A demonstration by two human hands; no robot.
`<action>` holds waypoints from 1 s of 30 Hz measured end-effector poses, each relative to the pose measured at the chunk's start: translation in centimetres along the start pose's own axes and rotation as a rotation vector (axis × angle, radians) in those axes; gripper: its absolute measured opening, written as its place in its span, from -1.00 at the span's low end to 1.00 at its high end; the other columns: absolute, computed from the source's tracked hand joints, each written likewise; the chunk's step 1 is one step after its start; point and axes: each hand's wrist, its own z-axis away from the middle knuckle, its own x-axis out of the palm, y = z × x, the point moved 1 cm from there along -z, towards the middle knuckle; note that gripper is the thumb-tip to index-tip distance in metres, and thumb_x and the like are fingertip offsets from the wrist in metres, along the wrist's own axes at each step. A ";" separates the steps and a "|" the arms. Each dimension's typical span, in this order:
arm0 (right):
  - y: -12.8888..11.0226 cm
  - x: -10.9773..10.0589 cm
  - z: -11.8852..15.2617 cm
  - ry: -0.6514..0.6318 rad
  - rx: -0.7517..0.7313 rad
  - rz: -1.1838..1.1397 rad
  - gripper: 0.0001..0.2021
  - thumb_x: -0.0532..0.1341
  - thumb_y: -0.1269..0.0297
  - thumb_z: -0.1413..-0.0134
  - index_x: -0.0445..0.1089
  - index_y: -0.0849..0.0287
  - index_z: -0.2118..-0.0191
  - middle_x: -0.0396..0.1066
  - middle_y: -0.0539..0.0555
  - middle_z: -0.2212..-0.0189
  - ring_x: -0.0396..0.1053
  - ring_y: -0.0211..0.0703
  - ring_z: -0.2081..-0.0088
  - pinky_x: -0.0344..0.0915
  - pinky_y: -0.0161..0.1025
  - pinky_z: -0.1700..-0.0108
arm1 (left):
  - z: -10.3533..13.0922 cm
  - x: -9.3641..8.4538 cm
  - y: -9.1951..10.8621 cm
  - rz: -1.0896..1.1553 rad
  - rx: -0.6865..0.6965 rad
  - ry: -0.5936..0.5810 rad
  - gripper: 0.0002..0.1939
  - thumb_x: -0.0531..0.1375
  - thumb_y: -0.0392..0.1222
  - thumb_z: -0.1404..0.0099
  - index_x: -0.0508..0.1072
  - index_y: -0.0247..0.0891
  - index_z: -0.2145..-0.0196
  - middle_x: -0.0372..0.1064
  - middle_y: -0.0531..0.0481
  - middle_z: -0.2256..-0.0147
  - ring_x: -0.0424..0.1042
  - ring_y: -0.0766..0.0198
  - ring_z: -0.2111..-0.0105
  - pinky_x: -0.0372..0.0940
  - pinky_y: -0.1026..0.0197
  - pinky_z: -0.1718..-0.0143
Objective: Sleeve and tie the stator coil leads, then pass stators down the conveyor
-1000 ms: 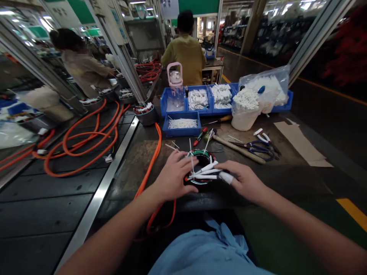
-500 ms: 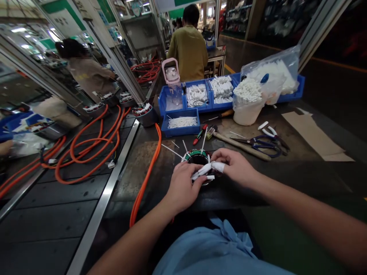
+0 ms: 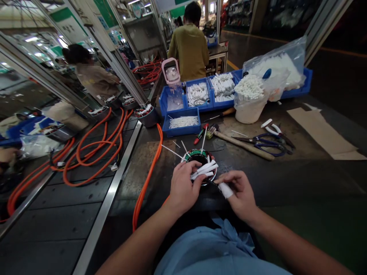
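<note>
My left hand point(image 3: 185, 182) is closed on several white sleeve tubes point(image 3: 205, 169) over the front left of a round motor part point(image 3: 197, 153), which has a green rim and a dark hollow middle. Thin white sticks point(image 3: 204, 140) stand up out of its far rim. My right hand point(image 3: 238, 191), with white tape point(image 3: 225, 190) round the thumb, is at the part's lower right edge. Its thumb and forefinger are pinched together at a thin dark strand, too small to make out.
Behind are blue bins point(image 3: 197, 109) of white tubes, a small blue tray point(image 3: 181, 131) and a white tub point(image 3: 249, 110). A wooden-handled hammer point(image 3: 245, 146), scissors point(image 3: 268, 147) and cardboard point(image 3: 318, 131) lie right. Orange cables point(image 3: 149, 175) run along the left. Two co-workers sit beyond.
My right hand has come away from the white tubes, moving down and toward me to the part's lower right edge. My left hand keeps the tubes, whose ends now show more fully.
</note>
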 end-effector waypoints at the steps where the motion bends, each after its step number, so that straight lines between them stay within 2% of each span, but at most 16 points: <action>1: -0.1 -0.1 0.2 -0.009 -0.037 0.032 -0.81 0.12 0.40 -0.09 0.13 0.09 0.18 0.37 0.06 0.31 0.36 -0.18 0.24 0.33 -0.19 0.20 | -0.4 -0.1 0.3 -0.006 -0.027 -0.042 -0.74 0.16 -0.18 -0.16 0.33 -0.21 0.16 0.38 0.03 0.36 0.35 0.20 0.26 0.15 -0.01 0.03; 4: -0.7 -0.5 -0.5 -0.125 -0.158 0.203 -0.73 0.15 0.44 -0.05 0.17 0.09 0.11 0.35 0.09 0.25 0.33 -0.15 0.20 0.30 -0.17 0.16 | -2.2 -0.7 1.0 -0.058 -0.087 -0.228 -0.66 0.21 -0.21 -0.09 0.32 -0.21 0.14 0.38 0.07 0.41 0.36 0.21 0.31 0.19 0.05 0.11; 7: -1.9 -1.2 -2.9 -0.390 -0.305 0.531 -0.70 0.06 0.54 -0.02 0.23 0.14 0.10 0.35 0.11 0.25 0.30 -0.12 0.22 0.27 -0.18 0.19 | -3.6 -1.4 1.3 -0.120 -0.082 -0.391 -0.67 0.21 -0.17 -0.08 0.37 -0.21 0.16 0.40 0.05 0.40 0.36 0.22 0.37 0.24 0.16 0.28; 10: -3.2 -1.7 -5.4 -0.609 -0.361 0.837 -0.54 0.03 0.58 0.04 0.20 0.23 -0.04 0.35 0.16 0.24 0.29 -0.07 0.21 0.26 -0.17 0.21 | -3.5 -1.5 1.2 -0.137 0.007 -0.446 -0.81 0.13 -0.11 -0.19 0.44 -0.17 0.25 0.44 0.04 0.38 0.38 0.23 0.37 0.23 0.21 0.31; 13: -4.2 -1.8 -6.7 -0.717 -0.368 0.968 -0.52 0.06 0.56 0.01 0.17 0.26 -0.09 0.36 0.17 0.20 0.31 -0.07 0.19 0.25 -0.20 0.21 | -2.0 -1.3 1.2 -0.205 0.122 -0.350 -0.78 0.02 -0.16 -0.28 0.43 -0.19 0.24 0.44 0.01 0.36 0.37 0.23 0.31 0.20 0.13 0.13; 16: -4.9 -1.7 -7.3 -0.824 -0.386 1.050 -0.61 0.06 0.54 -0.04 0.25 0.20 -0.03 0.37 0.13 0.21 0.33 -0.08 0.22 0.23 -0.23 0.26 | -0.4 -0.9 1.2 -0.258 0.174 -0.265 -0.71 -0.06 -0.23 -0.31 0.34 -0.25 0.08 0.42 -0.05 0.28 0.35 0.23 0.22 0.09 0.03 -0.05; 19: -5.3 -1.5 -8.0 -0.938 -0.395 1.096 -0.68 0.09 0.49 -0.08 0.27 0.21 0.01 0.37 0.12 0.22 0.32 -0.07 0.23 0.20 -0.23 0.29 | 0.3 -0.5 1.1 -0.289 0.219 -0.239 -0.53 0.08 -0.07 -0.22 0.21 -0.30 -0.06 0.38 -0.12 0.14 0.31 0.16 0.11 0.02 -0.02 -0.12; 21: -5.6 -1.3 -8.7 -1.001 -0.371 1.110 -0.73 0.11 0.47 -0.08 0.30 0.22 0.07 0.36 0.11 0.26 0.32 -0.07 0.24 0.18 -0.24 0.29 | 0.3 0.0 0.9 -0.341 0.224 -0.185 -0.38 0.17 0.12 -0.10 0.25 -0.34 -0.02 0.38 -0.15 0.17 0.32 0.10 0.13 0.04 -0.04 -0.11; 23: -5.9 -1.0 -9.4 -1.052 -0.310 1.113 -0.78 0.12 0.47 -0.07 0.33 0.21 0.14 0.36 0.09 0.30 0.32 -0.10 0.26 0.15 -0.26 0.30 | 0.1 0.7 0.6 -0.404 0.208 -0.114 -0.42 0.17 0.22 -0.05 0.35 -0.33 0.15 0.40 -0.12 0.30 0.35 0.11 0.23 0.10 -0.04 -0.05; 26: -6.1 -0.5 -10.7 -1.115 -0.186 1.084 -0.87 0.14 0.46 -0.02 0.34 0.19 0.26 0.38 0.06 0.35 0.33 -0.12 0.30 0.09 -0.29 0.35 | -0.3 1.5 0.1 -0.451 0.237 -0.049 -0.55 0.10 0.20 -0.14 0.38 -0.30 0.37 0.37 -0.06 0.46 0.35 0.16 0.36 0.18 0.01 0.10; 30: -6.4 0.4 -12.6 -1.185 -0.024 1.017 -0.90 0.18 0.43 0.06 0.33 0.15 0.34 0.39 0.01 0.41 0.33 -0.14 0.37 -0.01 -0.32 0.45 | -0.9 1.2 -1.0 -0.385 0.406 -0.046 -0.57 0.10 0.16 -0.16 0.39 -0.33 0.35 0.36 -0.05 0.49 0.36 0.15 0.39 0.22 0.06 0.24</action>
